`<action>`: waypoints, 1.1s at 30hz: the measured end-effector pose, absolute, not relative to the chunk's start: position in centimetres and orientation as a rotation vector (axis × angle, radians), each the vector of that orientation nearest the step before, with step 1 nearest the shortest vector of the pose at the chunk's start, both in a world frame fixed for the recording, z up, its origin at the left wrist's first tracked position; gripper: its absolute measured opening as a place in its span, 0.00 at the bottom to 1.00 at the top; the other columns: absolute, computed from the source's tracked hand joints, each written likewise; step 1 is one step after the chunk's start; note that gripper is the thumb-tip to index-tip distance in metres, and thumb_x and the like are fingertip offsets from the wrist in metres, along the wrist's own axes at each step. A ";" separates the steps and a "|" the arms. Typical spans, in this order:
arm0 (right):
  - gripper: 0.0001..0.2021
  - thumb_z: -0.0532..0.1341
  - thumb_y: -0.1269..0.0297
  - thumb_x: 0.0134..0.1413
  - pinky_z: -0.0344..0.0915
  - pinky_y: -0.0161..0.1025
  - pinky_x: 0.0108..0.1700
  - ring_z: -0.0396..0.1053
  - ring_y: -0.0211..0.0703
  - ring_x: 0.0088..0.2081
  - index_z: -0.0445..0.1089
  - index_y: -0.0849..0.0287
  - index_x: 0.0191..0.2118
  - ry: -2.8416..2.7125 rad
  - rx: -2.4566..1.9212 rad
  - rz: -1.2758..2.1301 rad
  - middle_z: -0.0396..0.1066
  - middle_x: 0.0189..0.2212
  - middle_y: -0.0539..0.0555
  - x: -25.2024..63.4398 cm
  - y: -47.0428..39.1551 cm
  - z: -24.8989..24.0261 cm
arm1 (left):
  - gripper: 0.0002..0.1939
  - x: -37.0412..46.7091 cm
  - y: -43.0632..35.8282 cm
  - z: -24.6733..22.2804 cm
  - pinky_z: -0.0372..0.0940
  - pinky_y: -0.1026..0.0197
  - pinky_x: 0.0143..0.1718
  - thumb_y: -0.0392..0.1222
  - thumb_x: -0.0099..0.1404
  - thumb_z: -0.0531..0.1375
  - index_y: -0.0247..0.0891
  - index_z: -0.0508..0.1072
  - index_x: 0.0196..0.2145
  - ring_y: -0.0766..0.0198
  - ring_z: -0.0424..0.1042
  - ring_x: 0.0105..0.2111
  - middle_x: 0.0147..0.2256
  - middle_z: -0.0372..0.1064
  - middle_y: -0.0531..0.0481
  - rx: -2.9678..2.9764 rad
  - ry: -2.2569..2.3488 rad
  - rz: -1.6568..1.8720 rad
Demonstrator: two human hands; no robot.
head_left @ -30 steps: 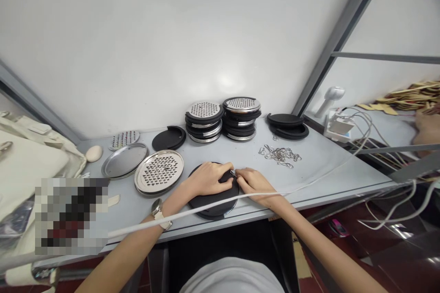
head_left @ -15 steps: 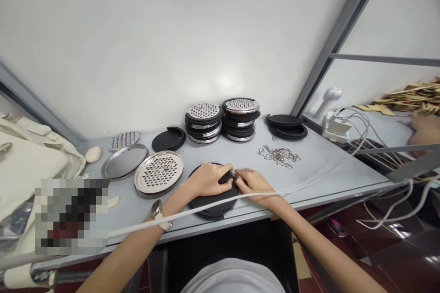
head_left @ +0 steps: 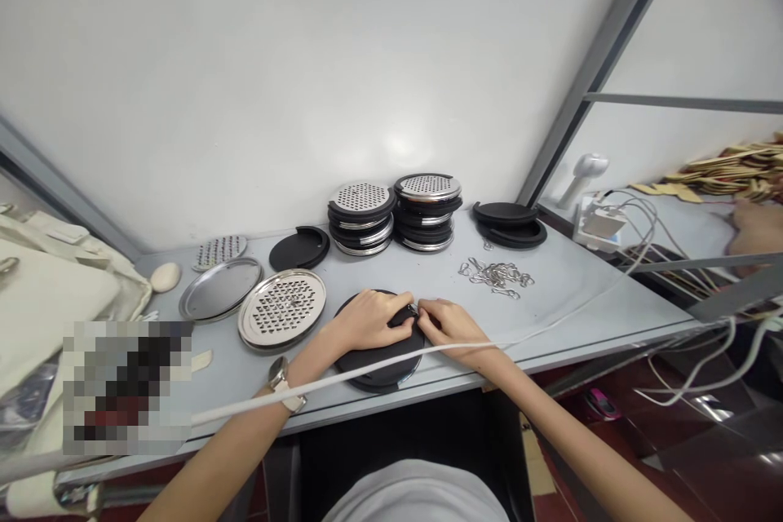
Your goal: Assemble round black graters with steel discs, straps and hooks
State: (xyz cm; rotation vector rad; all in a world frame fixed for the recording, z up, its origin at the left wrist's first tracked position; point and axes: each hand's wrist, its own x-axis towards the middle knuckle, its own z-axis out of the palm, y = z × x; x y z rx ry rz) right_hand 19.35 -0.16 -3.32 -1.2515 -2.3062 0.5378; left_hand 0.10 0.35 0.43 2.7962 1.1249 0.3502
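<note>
Black disc (head_left: 376, 380), one, gripped by left hand (head_left: 372, 320); right hand (head_left: 453, 328) pinched narrow at its rim, contents unclear.

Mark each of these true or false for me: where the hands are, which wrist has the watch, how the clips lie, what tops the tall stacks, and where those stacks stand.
1. The left hand rests on a black disc, with the right hand at its edge. True.
2. The watch is on the right wrist. False: the watch is on the left wrist.
3. The metal clips lie loose on the table. True.
4. Both tall stacks have a perforated metal plate on top. True.
5. The stacks stand at the table's front edge. False: they stand at the back, by the wall.
</note>
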 end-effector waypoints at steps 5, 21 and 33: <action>0.11 0.48 0.65 0.60 0.49 0.32 0.28 0.57 0.35 0.24 0.54 0.57 0.26 -2.266 -1.255 0.560 0.59 0.21 0.47 19.3 -0.3 -3.4 | 0.10 0.1 0.4 0.2 0.54 0.63 0.25 0.47 0.64 0.52 0.40 0.64 0.40 0.61 0.71 0.27 0.28 0.71 0.52 2.824 1.168 0.343; 0.10 0.48 0.66 0.60 0.48 0.32 0.26 0.56 0.35 0.22 0.53 0.57 0.27 -2.248 -1.241 0.577 0.59 0.21 0.46 19.3 -0.3 -3.5 | 0.08 0.1 0.5 0.1 0.54 0.63 0.26 0.45 0.65 0.51 0.40 0.63 0.38 0.62 0.70 0.26 0.27 0.70 0.52 2.820 1.104 0.359; 0.10 0.49 0.63 0.60 0.49 0.32 0.26 0.56 0.34 0.21 0.55 0.57 0.27 -2.183 -1.266 0.606 0.60 0.20 0.46 19.3 -0.3 -3.8 | 0.07 0.1 0.4 0.4 0.52 0.64 0.25 0.45 0.65 0.51 0.40 0.64 0.37 0.63 0.68 0.25 0.26 0.69 0.53 2.829 1.075 0.366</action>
